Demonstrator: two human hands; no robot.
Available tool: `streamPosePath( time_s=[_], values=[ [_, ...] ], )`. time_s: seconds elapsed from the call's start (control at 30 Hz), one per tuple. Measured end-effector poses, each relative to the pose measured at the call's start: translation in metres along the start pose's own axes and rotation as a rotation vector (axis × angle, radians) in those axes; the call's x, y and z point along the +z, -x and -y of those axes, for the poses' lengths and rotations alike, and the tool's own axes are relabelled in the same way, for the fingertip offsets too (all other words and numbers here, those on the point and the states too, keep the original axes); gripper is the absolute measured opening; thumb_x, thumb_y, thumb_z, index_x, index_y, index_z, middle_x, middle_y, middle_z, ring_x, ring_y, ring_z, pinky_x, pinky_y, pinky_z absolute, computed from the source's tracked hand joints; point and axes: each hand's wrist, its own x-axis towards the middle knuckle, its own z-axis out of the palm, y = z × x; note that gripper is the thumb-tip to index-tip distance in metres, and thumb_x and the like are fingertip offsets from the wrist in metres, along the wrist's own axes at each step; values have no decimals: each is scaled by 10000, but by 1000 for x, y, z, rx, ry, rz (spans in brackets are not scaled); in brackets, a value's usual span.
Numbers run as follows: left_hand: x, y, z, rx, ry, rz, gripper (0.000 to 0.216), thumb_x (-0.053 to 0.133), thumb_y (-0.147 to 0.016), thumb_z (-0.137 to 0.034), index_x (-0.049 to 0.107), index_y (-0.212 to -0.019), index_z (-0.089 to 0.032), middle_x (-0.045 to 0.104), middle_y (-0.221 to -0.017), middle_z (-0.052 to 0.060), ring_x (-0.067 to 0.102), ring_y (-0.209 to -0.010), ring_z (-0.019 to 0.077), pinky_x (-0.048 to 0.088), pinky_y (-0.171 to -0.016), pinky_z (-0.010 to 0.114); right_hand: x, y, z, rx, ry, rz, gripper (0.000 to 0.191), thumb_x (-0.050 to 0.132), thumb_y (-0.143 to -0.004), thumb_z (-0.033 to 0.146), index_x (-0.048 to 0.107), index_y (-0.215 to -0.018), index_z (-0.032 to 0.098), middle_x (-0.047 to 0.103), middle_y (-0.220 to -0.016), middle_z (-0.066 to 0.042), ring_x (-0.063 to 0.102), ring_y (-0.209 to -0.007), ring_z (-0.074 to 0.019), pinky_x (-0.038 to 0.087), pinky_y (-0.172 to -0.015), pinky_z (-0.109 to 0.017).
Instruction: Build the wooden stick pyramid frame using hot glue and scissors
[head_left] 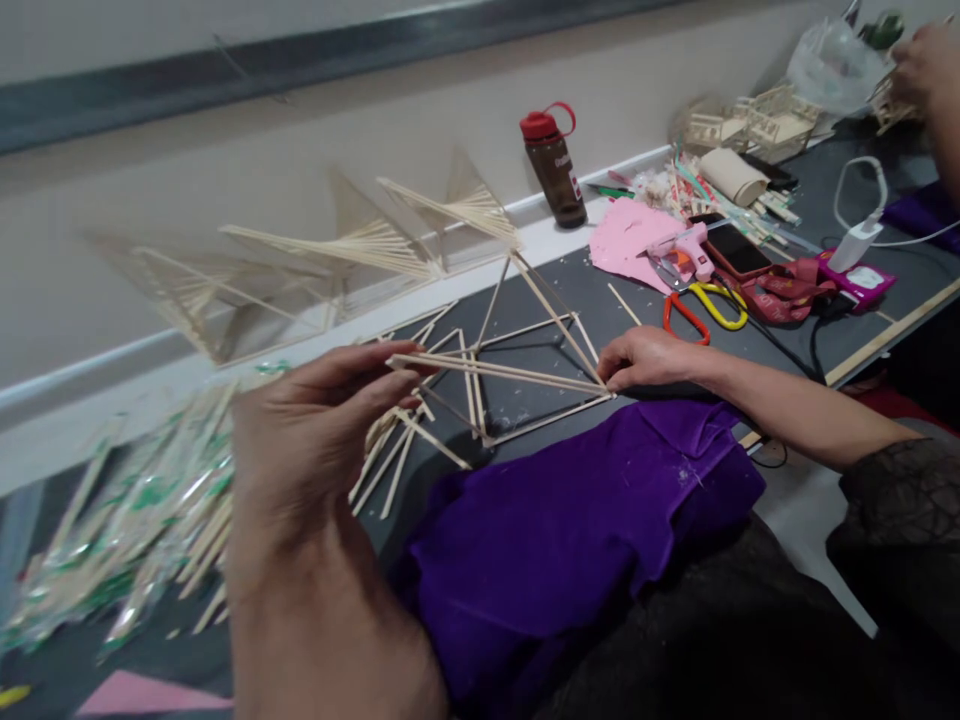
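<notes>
Grey table (814, 215); left hand (315, 425), right hand (649, 358) pinch stick bundle (502, 372) ends; capped bottle (555, 170), contents unclear.

The left hand (315, 440) is raised in the foreground, fingertips pinched together; the right hand (649, 358) reaches in from the right, palm down, fingers curled.
</notes>
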Motion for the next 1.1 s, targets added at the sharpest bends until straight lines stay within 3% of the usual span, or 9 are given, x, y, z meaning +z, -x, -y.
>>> streamPosePath(
  time_s=[0.23,0.37,0.47,0.57,0.67,0.77,0.87,0.97,1.1],
  values=[
    [-5,-3,-1,-84,-69,-4,267,887,-488,-235,827,-748,-240,780,-788,51,676,-659,165,579,-514,192,-11,8,2,-67,-273,-109,265,670,-810,193,741,-1052,113,725,-871,-34,591,-634,-83,462,-622,-207],
    [-5,-5,0,-85,-59,0,263,877,-481,-246,828,-739,-251,776,-773,48,672,-655,154,568,-512,170,-39,15,-13,-2,-364,-469,241,606,-838,249,741,-981,110,710,-826,-40,574,-606,-90,472,-599,-220],
    [-4,-6,0,-103,-35,0,277,871,-457,-238,827,-730,-251,772,-768,40,668,-644,149,564,-501,167,-69,22,-32,214,-105,-745,272,557,-865,242,766,-966,102,727,-839,-72,616,-691,-129,464,-672,-245],
    [-4,-6,-1,-103,-33,-10,281,872,-452,-234,826,-729,-250,774,-783,42,674,-662,158,565,-497,175,-90,29,-48,487,225,-706,296,545,-865,235,793,-984,124,756,-907,-110,671,-849,-212,454,-752,-290],
    [-4,-6,-1,-95,-44,-3,264,874,-473,-239,827,-733,-244,777,-790,51,668,-654,155,558,-494,173,-96,35,-56,616,352,-682,338,506,-886,231,785,-1061,156,763,-1044,-137,673,-1007,-271,456,-831,-325],
    [-3,-5,-2,-78,-53,-2,242,865,-492,-237,827,-731,-245,775,-768,49,659,-618,149,557,-492,174,-96,32,-57,692,395,-720,378,473,-918,265,752,-1147,151,736,-1154,-177,659,-1077,-303,466,-872,-360],
    [-1,-2,-4,-53,-68,-12,226,858,-506,-225,823,-728,-245,772,-756,48,671,-625,175,566,-475,210,-98,18,-60,777,416,-657,372,535,-896,305,741,-1133,104,721,-1146,-227,657,-1097,-334,481,-859,-375],
    [0,0,-5,-27,-46,-13,233,855,-519,-201,820,-748,-224,770,-756,45,669,-617,170,558,-461,216,-99,4,-70,815,413,-579,375,673,-810,356,751,-1069,97,730,-1091,-224,666,-1065,-345,499,-829,-381],
    [2,1,-4,-31,-4,-9,247,844,-533,-174,816,-779,-175,767,-736,57,679,-611,144,552,-478,187,-100,0,-91,790,253,-691,292,795,-667,344,755,-846,117,735,-941,-195,659,-921,-337,495,-772,-410]
  ],
)
